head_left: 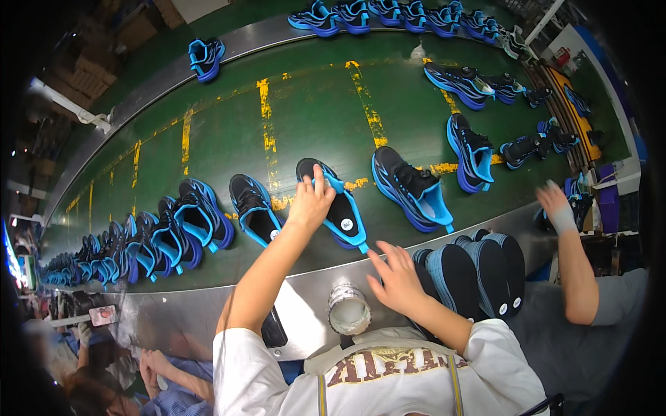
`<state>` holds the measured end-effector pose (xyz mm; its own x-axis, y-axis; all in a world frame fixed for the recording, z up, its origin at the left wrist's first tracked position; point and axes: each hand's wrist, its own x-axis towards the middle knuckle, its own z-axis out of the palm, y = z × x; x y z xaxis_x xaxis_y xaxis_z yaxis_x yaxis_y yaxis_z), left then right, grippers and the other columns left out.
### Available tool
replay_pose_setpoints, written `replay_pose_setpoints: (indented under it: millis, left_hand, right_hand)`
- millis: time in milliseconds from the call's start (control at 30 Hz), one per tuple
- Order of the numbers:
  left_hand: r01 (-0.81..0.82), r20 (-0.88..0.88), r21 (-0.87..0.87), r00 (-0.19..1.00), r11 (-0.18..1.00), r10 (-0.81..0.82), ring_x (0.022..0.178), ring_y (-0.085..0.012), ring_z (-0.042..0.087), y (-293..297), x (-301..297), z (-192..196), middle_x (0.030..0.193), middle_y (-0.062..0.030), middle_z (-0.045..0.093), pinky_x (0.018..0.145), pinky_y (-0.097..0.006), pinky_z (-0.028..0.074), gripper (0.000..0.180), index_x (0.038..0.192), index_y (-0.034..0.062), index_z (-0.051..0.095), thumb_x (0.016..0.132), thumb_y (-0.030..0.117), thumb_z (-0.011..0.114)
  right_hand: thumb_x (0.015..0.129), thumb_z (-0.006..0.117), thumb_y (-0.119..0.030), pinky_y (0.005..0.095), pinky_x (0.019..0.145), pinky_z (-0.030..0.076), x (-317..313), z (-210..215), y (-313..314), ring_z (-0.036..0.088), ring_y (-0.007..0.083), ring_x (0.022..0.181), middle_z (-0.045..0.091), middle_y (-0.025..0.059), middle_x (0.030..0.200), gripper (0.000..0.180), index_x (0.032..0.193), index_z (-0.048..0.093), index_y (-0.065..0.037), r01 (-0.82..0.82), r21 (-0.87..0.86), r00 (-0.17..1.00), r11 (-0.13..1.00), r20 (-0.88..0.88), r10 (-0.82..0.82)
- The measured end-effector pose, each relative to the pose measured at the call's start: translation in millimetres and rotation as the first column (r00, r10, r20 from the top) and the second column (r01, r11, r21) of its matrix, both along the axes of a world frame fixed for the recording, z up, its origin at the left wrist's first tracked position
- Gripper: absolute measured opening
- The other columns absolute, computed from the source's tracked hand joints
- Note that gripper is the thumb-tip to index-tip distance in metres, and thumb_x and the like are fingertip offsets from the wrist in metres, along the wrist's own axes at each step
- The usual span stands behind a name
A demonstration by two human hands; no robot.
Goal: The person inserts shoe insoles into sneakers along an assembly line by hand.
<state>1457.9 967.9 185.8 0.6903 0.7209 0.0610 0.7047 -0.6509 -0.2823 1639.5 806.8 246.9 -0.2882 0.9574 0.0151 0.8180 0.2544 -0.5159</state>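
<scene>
My left hand (311,201) reaches over a black and blue sports shoe (347,208) on the green belt. Its fingers are stretched out across the shoe's tongue and collar, hiding part of them. A white round sticker shows on the insole inside. My right hand (399,279) is open, its fingers spread near that shoe's heel tab and holding nothing. Beside my right forearm, black insoles with blue edges (454,279) stand in a bunch, two with round stickers. A similar shoe (251,201) sits left of my left hand; another (409,187) lies to the right.
A crusted pot (349,310) and a dark phone (274,327) are on the metal ledge (305,291) before me. Shoes (149,239) line the belt leftward. More shoes (413,15) stand along the far rail. A co-worker's hand (555,208) is at right.
</scene>
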Motion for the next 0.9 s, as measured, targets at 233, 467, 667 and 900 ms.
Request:
replay_pose_setpoints:
  millis: [233,467,667,900]
  left_hand:
    - [-0.004,0.131,-0.037,0.991,0.999,0.009,0.071,-0.0280,0.057,19,-27,72,0.131,-0.0194,0.026,0.062,-0.037,0.045,0.010,0.078,0.0024,0.048,0.068,0.003,0.049]
    - [0.330,0.726,-0.568,-0.230,0.753,0.648,0.061,-0.0146,0.054,34,50,97,0.076,-0.0105,0.057,0.051,-0.027,0.042,0.008,0.065,0.0040,0.047,0.065,-0.001,0.052]
    - [0.048,0.815,-0.430,0.451,0.902,0.364,0.076,-0.0335,0.054,-28,174,32,0.102,-0.0193,0.041,0.066,-0.038,0.046,0.054,0.111,0.0056,0.039,0.065,0.020,0.063]
    - [-0.037,0.736,-0.181,0.657,0.983,0.160,0.061,-0.0306,0.056,2,157,-5,0.079,-0.0135,0.055,0.053,-0.040,0.045,0.045,0.113,0.0078,0.041,0.075,0.027,0.057]
  right_hand:
    - [0.066,0.064,-0.026,0.0430,0.087,0.033,60,5,-94,0.038,0.0378,0.107,0.033,0.0221,0.120,0.051,0.108,0.045,-0.004,0.174,-0.101,0.984,0.980,0.062,-0.169]
    - [0.060,0.072,-0.030,0.0410,0.086,0.037,92,-13,-148,0.039,0.0403,0.106,0.032,0.0278,0.121,0.065,0.109,0.039,-0.002,0.346,-0.281,0.935,0.895,0.019,-0.355]
    - [0.072,0.060,-0.017,0.0382,0.075,0.040,100,43,-104,0.046,0.0364,0.084,0.037,0.0278,0.117,0.043,0.109,0.049,0.002,0.156,0.035,0.987,0.987,-0.056,-0.153]
    - [0.070,0.061,-0.007,0.0345,0.066,0.042,127,70,17,0.050,0.0297,0.070,0.052,0.0211,0.104,0.015,0.081,0.060,0.003,0.319,0.428,0.945,0.846,-0.211,-0.250]
